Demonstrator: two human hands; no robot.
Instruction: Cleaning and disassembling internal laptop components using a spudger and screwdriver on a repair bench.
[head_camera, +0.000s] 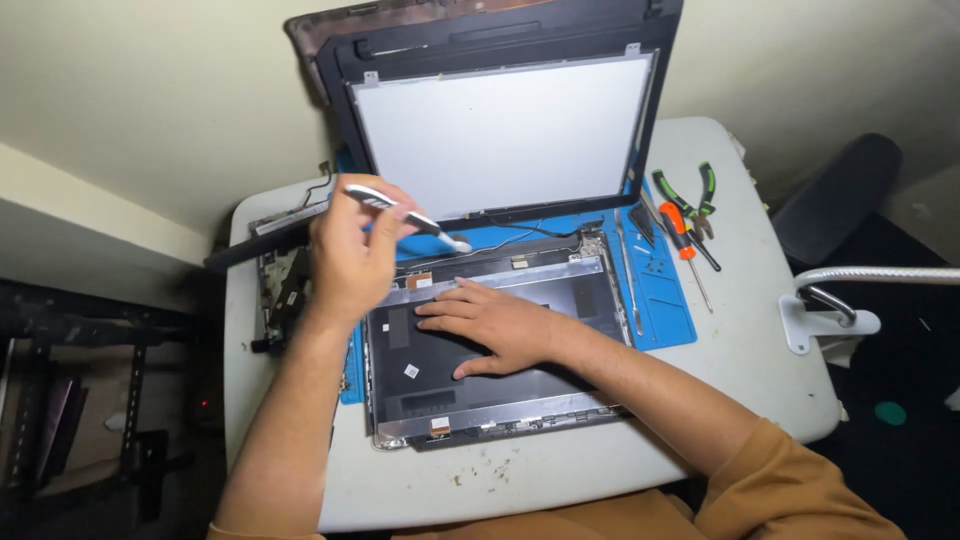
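My left hand (352, 250) is raised over the left side of the work mat and grips a slim silver tool (405, 212) whose white tip points right and down toward the top edge of the laptop back cover (420, 385). My right hand (490, 325) lies flat, fingers spread, on the dark inner face of that cover. Behind it a bare white display panel (505, 135) leans upright inside its black bezel frame (340, 75).
A blue work mat (665, 300) lies under the parts on a small white table (760, 330). Green-handled pliers (700, 195), an orange screwdriver (680, 235) and a metal pry bar (628, 270) lie at right. Dismantled laptop parts (280, 290) sit at left. A chair (835, 195) stands right.
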